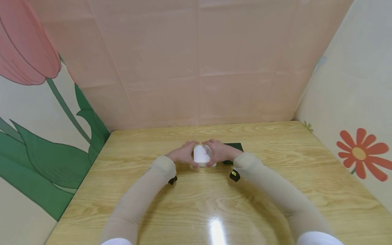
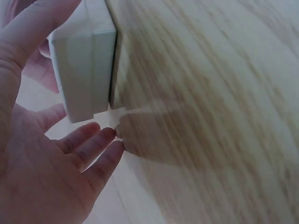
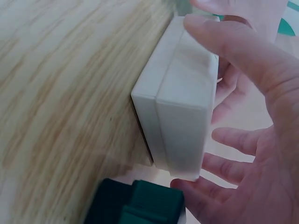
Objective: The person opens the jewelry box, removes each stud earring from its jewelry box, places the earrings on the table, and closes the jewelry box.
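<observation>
A white lidded box lies on the wooden table between both hands, a seam running round its sides in the wrist views. My left hand holds its left end, thumb across the near side of the box, index finger at the far corner and the other fingers spread behind. From the opposite end my right hand grips it, thumb laid on the near side of the box. That hand's other fingers reach round the far side, partly hidden.
Just right of the white box, a dark green box lies on the table, partly covered by the right hand and wrist. Pink sheeting hangs behind the table's back edge. Walls with painted flowers stand on both sides.
</observation>
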The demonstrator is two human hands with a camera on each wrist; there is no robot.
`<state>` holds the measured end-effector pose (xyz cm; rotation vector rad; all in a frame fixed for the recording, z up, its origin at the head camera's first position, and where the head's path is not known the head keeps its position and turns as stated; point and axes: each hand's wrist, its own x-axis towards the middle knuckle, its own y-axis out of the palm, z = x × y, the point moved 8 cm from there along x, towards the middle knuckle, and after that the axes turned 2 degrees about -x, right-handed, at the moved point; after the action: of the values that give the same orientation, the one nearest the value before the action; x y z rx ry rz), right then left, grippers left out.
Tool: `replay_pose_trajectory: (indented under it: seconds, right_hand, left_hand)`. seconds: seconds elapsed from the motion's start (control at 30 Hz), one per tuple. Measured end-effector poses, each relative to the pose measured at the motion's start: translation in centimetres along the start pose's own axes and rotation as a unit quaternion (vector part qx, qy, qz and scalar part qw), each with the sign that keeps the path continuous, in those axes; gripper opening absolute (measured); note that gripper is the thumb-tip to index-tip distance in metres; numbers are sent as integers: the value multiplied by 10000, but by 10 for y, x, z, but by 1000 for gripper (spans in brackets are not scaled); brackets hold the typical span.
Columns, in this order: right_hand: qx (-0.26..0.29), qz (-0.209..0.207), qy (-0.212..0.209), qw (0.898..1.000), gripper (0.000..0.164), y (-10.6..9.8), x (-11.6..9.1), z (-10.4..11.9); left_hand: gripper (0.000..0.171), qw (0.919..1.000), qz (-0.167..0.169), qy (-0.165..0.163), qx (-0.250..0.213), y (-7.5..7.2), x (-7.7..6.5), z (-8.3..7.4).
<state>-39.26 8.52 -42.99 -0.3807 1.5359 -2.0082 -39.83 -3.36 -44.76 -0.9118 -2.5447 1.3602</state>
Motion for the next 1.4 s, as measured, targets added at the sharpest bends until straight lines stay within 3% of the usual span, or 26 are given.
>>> replay_pose_trajectory:
  seconds: [0.4, 0.63, 0.73, 0.9, 0.97, 1.03, 1.2, 1.33, 1.4]
  right_hand:
    - [-351, 105, 102, 9993, 93, 7, 6, -1]
    - [-267, 92, 91, 9996, 91, 6, 7, 1]
    - [-210, 25, 28, 9998, 94, 1, 6, 2]
    - [3, -340, -200, 9992, 98, -22, 0, 5]
    - [164, -467, -299, 9983, 99, -35, -4, 8]
    - [397, -545, -318, 9972, 100, -48, -9, 11]
    - [987, -708, -232, 9923, 99, -75, -21, 14]
    - [1000, -764, -201, 9918, 99, -87, -26, 16]
    - [924, -741, -216, 9927, 99, -89, -27, 17]
  left_hand:
    - [100, 9992, -100, 218, 305, 3, 1, -3]
    - [91, 9990, -95, 344, 251, 2, 1, -6]
    - [94, 9992, -62, 389, 11, -1, 0, -6]
    - [97, 9946, -124, 472, -921, -14, -4, -10]
    - [98, 9882, -199, 521, -1426, -22, -8, -13]
    - [98, 9764, -287, 634, -2047, -30, -12, -19]
    - [99, 9308, -461, 903, -3512, -43, -19, -31]
    - [98, 9004, -533, 923, -4218, -42, -21, -34]
    - [97, 8897, -540, 895, -4444, -39, -21, -34]
